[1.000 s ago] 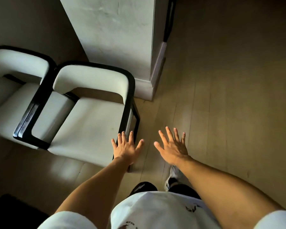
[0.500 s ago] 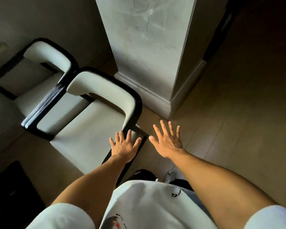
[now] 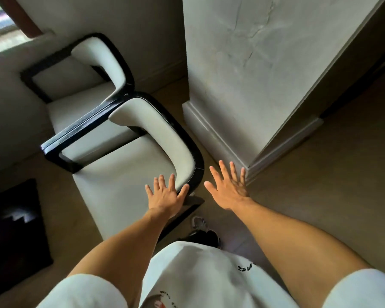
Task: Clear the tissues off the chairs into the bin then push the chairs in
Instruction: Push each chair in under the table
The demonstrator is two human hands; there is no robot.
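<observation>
Left hand [image 3: 165, 197] spread flat, empty, over near chair [image 3: 120, 185] at its right arm; right hand [image 3: 228, 190] likewise splayed, empty, over bare floor just right. Far chair [image 3: 80, 94] beyond, touching the near one. No tissues or bin visible.

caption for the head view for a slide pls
Both open hands, left and right, reach toward the nearer chair, beside a second chair; no tissues visible.

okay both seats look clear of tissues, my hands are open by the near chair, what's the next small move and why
Probably set the left hand on the near chair armrest and push it in. Both seats show no tissues, and the right hand is open over the floor, holding nothing.
</observation>
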